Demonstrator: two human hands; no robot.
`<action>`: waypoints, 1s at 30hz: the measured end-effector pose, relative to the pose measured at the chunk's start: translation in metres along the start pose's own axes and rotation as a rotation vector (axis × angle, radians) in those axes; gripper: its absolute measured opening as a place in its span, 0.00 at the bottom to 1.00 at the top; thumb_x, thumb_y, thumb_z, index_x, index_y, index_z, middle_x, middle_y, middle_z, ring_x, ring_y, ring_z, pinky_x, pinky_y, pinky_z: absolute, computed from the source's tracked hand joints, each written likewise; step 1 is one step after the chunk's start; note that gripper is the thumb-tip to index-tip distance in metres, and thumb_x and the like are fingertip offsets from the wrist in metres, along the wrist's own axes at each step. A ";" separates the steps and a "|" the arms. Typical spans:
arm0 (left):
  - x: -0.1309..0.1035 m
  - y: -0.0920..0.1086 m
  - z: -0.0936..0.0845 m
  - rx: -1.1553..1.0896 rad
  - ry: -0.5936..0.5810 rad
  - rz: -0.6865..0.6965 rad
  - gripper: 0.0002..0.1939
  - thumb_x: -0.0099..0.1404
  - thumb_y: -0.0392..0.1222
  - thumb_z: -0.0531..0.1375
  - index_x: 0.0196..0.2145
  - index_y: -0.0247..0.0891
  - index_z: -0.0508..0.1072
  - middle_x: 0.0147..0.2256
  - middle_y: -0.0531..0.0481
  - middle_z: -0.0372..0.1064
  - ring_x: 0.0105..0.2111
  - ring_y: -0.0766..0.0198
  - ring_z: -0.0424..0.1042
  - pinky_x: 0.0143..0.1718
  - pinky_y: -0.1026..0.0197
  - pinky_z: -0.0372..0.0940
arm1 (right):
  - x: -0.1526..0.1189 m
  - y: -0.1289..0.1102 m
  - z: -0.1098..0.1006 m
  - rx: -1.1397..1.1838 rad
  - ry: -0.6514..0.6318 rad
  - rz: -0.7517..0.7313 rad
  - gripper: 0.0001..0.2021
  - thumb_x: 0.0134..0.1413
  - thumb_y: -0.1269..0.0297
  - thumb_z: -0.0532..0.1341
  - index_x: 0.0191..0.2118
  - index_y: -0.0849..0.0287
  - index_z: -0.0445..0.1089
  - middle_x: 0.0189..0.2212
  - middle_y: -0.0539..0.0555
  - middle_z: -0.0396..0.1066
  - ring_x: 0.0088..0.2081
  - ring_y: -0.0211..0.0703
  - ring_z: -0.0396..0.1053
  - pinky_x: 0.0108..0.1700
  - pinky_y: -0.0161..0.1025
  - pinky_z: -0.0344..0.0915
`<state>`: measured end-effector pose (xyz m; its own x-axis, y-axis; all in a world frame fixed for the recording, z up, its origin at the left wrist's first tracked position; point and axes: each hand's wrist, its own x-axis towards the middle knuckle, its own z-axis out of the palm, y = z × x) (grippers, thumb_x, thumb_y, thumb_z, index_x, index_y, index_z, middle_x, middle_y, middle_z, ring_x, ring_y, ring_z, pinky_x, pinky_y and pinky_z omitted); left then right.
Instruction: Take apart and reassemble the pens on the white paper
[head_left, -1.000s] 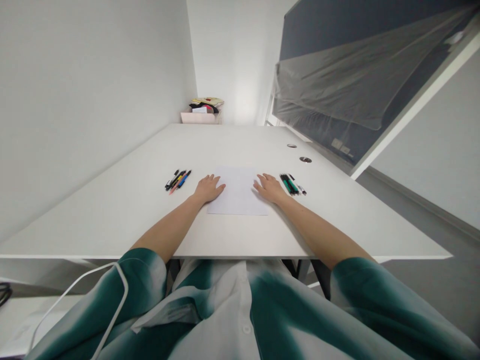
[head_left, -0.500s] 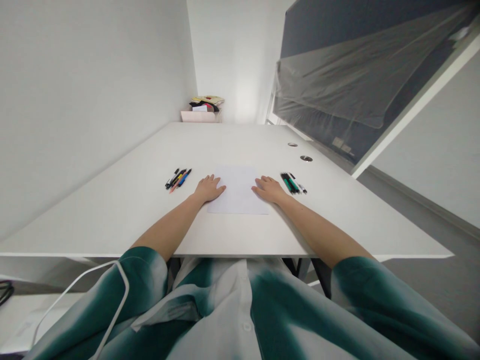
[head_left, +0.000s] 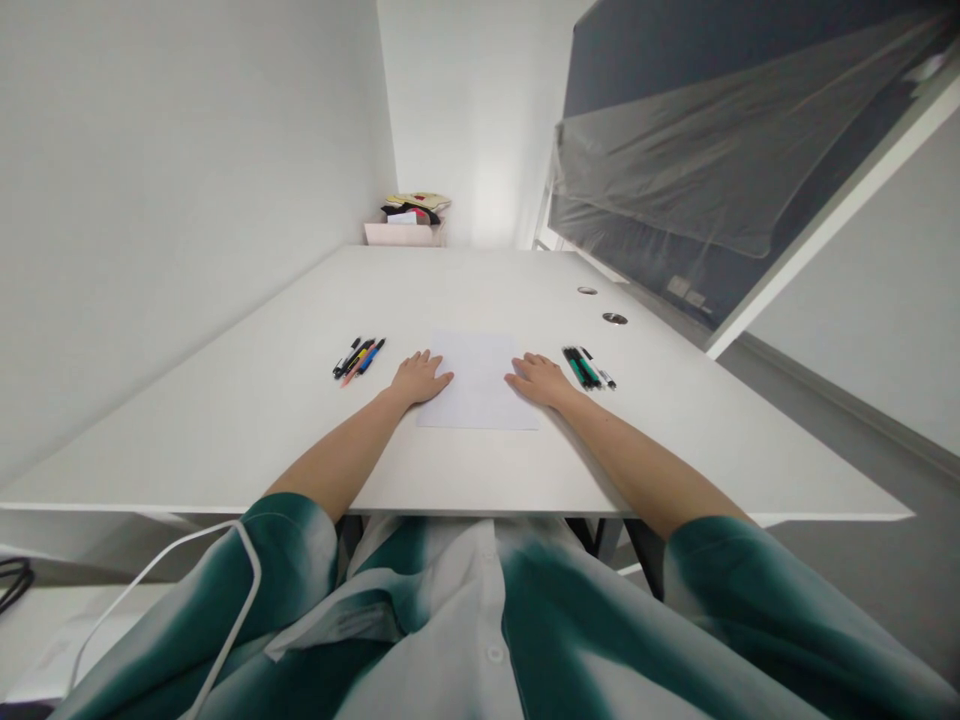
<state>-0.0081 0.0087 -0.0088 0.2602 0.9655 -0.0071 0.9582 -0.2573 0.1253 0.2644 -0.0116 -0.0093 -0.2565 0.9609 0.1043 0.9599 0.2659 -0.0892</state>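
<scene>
A blank white sheet of paper [head_left: 478,385] lies flat on the white table [head_left: 465,290]. My left hand [head_left: 420,379] rests palm down on its left edge, fingers apart and holding nothing. On the right edge lies my right hand [head_left: 538,380], also flat with nothing in it. Several pens in black, yellow, orange and blue [head_left: 360,361] lie in a group left of my left hand. Beyond my right hand is a row of several pens, some with green barrels [head_left: 588,368].
At the table's far end stands a pale box [head_left: 401,234] with cloth items on top. Two round metal table inserts [head_left: 615,319] are at the right. A dark panel under plastic film [head_left: 675,160] leans in from the right. A white cable [head_left: 251,570] crosses my left sleeve.
</scene>
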 end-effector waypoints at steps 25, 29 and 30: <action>-0.008 -0.066 -0.026 0.053 0.371 -0.498 0.20 0.64 0.38 0.50 0.50 0.38 0.73 0.51 0.36 0.68 0.52 0.44 0.63 0.51 0.47 0.55 | 0.005 0.008 0.003 0.069 0.003 0.022 0.25 0.66 0.49 0.48 0.60 0.54 0.64 0.62 0.60 0.62 0.63 0.53 0.58 0.62 0.49 0.55; -0.009 -0.068 -0.026 0.062 0.364 -0.501 0.20 0.63 0.38 0.50 0.50 0.37 0.73 0.51 0.35 0.69 0.52 0.45 0.64 0.51 0.47 0.55 | 0.005 0.008 0.004 0.073 0.000 0.030 0.25 0.66 0.49 0.48 0.61 0.56 0.64 0.63 0.61 0.60 0.64 0.54 0.56 0.62 0.50 0.55; -0.009 -0.068 -0.026 0.062 0.359 -0.503 0.20 0.63 0.38 0.50 0.50 0.37 0.73 0.51 0.35 0.70 0.52 0.45 0.65 0.51 0.47 0.55 | 0.005 0.008 0.004 0.074 0.000 0.028 0.25 0.66 0.50 0.48 0.60 0.56 0.65 0.63 0.61 0.60 0.64 0.54 0.56 0.62 0.50 0.55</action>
<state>-0.0790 0.0190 0.0082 -0.2707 0.9194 0.2854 0.9610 0.2409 0.1357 0.2705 -0.0040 -0.0133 -0.2297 0.9680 0.1011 0.9556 0.2441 -0.1651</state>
